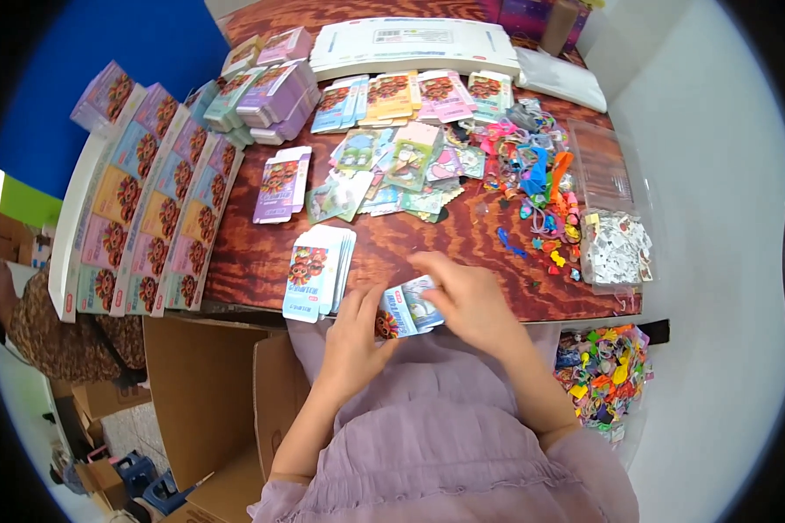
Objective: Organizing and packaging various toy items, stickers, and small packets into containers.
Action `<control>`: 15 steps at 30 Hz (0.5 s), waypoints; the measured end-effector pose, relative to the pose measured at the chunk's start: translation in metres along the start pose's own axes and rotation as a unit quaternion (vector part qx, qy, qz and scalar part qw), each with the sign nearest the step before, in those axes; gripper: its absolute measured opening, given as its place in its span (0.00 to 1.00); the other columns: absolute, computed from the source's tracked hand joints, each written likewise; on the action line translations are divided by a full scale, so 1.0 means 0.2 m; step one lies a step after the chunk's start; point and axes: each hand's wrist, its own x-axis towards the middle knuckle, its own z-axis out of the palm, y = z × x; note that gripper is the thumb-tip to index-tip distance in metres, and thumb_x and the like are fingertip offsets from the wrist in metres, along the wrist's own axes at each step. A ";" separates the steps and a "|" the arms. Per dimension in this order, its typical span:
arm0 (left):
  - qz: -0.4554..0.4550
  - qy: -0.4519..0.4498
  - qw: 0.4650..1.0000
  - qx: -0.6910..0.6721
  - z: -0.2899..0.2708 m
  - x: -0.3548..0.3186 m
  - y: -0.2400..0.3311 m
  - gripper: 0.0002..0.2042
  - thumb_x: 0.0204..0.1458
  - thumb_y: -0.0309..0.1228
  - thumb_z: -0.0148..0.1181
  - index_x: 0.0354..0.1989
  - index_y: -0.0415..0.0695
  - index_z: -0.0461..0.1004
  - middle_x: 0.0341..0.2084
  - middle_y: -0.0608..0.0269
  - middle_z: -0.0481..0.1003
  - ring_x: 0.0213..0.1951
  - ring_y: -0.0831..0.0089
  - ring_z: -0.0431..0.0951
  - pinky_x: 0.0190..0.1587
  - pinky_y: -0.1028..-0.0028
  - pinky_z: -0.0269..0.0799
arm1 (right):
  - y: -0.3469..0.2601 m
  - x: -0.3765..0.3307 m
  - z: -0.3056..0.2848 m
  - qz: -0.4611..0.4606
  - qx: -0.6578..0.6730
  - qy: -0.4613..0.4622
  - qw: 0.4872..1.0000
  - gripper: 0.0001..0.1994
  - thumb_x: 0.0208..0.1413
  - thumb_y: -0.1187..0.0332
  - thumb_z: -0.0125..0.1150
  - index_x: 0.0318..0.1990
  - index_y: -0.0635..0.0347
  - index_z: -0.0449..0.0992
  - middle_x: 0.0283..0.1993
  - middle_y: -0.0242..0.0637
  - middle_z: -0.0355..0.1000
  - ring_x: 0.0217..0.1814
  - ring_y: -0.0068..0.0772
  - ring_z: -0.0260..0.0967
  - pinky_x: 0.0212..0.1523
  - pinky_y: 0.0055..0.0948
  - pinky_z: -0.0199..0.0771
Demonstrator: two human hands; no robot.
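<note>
Near the table's front edge my left hand (351, 342) holds a small light-blue printed box (394, 315) in front of my lap. My right hand (475, 307) is closed on a pale picture card (420, 307) at the box's right end. Whether that card is partly inside the box I cannot tell. Just left of my hands lies a fanned stack of flat light-blue boxes (310, 277). Beyond it are flat purple boxes (279, 185). A loose heap of picture cards (406, 166) lies ahead of my hands.
Trays of colourful boxes (153, 200) stand at left, near stacked box bundles (270, 91). Trinkets (536, 179) and a clear tray of small white pieces (615, 244) lie right. A bag of trinkets (606, 370) sits below the edge; an open cardboard box (196, 392) stands lower left. Another person (70, 327) is at far left.
</note>
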 end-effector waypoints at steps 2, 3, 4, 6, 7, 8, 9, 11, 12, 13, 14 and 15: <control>-0.033 -0.003 0.999 -0.012 0.00 0.02 0.02 0.36 0.38 0.28 0.73 0.60 0.41 0.64 0.52 0.50 0.68 0.52 0.51 0.72 0.50 0.61 0.72 | -0.07 0.02 0.01 -0.013 -0.073 0.005 0.997 0.27 0.47 0.72 0.66 0.58 0.58 0.70 0.36 0.42 0.71 0.39 0.47 0.71 0.39 0.43 0.70; -0.024 -0.011 1.000 -0.016 0.00 0.02 0.02 0.36 0.38 0.28 0.73 0.60 0.41 0.64 0.52 0.50 0.68 0.52 0.51 0.72 0.50 0.61 0.72 | -0.07 0.03 0.02 -0.005 -0.080 0.013 0.997 0.27 0.47 0.72 0.66 0.58 0.58 0.70 0.36 0.42 0.71 0.39 0.47 0.71 0.39 0.43 0.70; -0.010 0.006 1.000 -0.019 0.00 0.02 0.01 0.36 0.38 0.28 0.73 0.60 0.41 0.64 0.52 0.50 0.68 0.52 0.50 0.72 0.50 0.61 0.72 | -0.07 0.04 0.03 -0.002 -0.101 0.045 0.994 0.28 0.46 0.71 0.67 0.58 0.59 0.70 0.39 0.43 0.71 0.42 0.48 0.70 0.41 0.44 0.69; 0.007 0.019 1.000 -0.022 0.02 0.03 0.02 0.36 0.38 0.27 0.73 0.60 0.41 0.64 0.52 0.49 0.68 0.51 0.50 0.72 0.49 0.61 0.72 | -0.05 0.05 0.06 0.039 -0.076 0.039 0.996 0.31 0.44 0.71 0.67 0.60 0.60 0.68 0.48 0.45 0.70 0.50 0.47 0.68 0.49 0.43 0.68; 0.012 0.015 1.000 -0.009 0.03 0.06 0.03 0.36 0.38 0.27 0.73 0.60 0.40 0.64 0.51 0.50 0.68 0.51 0.50 0.72 0.49 0.61 0.72 | 0.00 0.03 0.10 0.047 -0.083 0.048 0.994 0.31 0.44 0.71 0.67 0.60 0.60 0.68 0.48 0.45 0.70 0.50 0.47 0.68 0.49 0.43 0.68; 0.017 0.011 1.000 0.006 0.05 0.08 0.04 0.36 0.38 0.26 0.73 0.59 0.40 0.64 0.50 0.50 0.68 0.51 0.51 0.72 0.49 0.62 0.72 | 0.07 0.00 0.16 0.045 -0.042 0.031 0.998 0.30 0.44 0.71 0.67 0.59 0.60 0.68 0.49 0.45 0.70 0.51 0.48 0.67 0.52 0.42 0.68; 0.018 0.010 1.000 0.022 0.06 0.09 0.03 0.36 0.38 0.26 0.73 0.59 0.40 0.64 0.50 0.50 0.69 0.51 0.51 0.72 0.48 0.62 0.72 | 0.08 0.01 0.17 0.039 0.003 0.009 0.999 0.30 0.44 0.72 0.66 0.59 0.60 0.68 0.49 0.45 0.70 0.52 0.49 0.67 0.54 0.41 0.68; 0.018 -0.016 1.000 -0.015 0.07 0.12 0.01 0.36 0.38 0.26 0.73 0.59 0.40 0.64 0.50 0.50 0.69 0.50 0.52 0.72 0.48 0.62 0.72 | 0.10 -0.02 0.11 0.055 0.003 -0.008 0.998 0.27 0.50 0.74 0.63 0.60 0.61 0.68 0.52 0.42 0.71 0.53 0.42 0.70 0.55 0.35 0.70; 0.013 -0.007 1.000 -0.021 0.07 0.13 0.02 0.36 0.36 0.25 0.73 0.58 0.39 0.65 0.49 0.50 0.69 0.50 0.52 0.72 0.49 0.62 0.71 | 0.11 -0.02 0.07 0.120 0.161 -0.022 0.979 0.25 0.53 0.73 0.62 0.60 0.60 0.68 0.52 0.40 0.71 0.51 0.36 0.71 0.52 0.32 0.71; 0.006 0.003 1.000 -0.026 0.06 0.13 0.02 0.35 0.34 0.24 0.74 0.57 0.39 0.66 0.48 0.51 0.70 0.49 0.52 0.73 0.50 0.63 0.71 | 0.13 -0.03 0.02 0.182 0.314 -0.036 0.931 0.23 0.57 0.73 0.60 0.60 0.60 0.68 0.52 0.39 0.72 0.50 0.30 0.73 0.50 0.29 0.73; 0.011 0.003 1.000 -0.029 0.07 0.15 0.02 0.35 0.34 0.24 0.74 0.57 0.39 0.66 0.48 0.51 0.70 0.49 0.52 0.73 0.50 0.63 0.71 | 0.18 -0.02 -0.04 0.166 0.270 -0.004 0.948 0.19 0.60 0.73 0.59 0.59 0.60 0.70 0.49 0.34 0.73 0.46 0.22 0.72 0.46 0.25 0.73; 0.002 -0.008 0.999 -0.039 0.07 0.15 0.01 0.35 0.34 0.25 0.74 0.56 0.39 0.66 0.48 0.51 0.70 0.49 0.52 0.72 0.51 0.63 0.70 | 0.21 -0.02 -0.11 0.161 0.185 0.047 0.968 0.13 0.58 0.73 0.61 0.51 0.62 0.76 0.42 0.33 0.74 0.43 0.24 0.72 0.43 0.25 0.72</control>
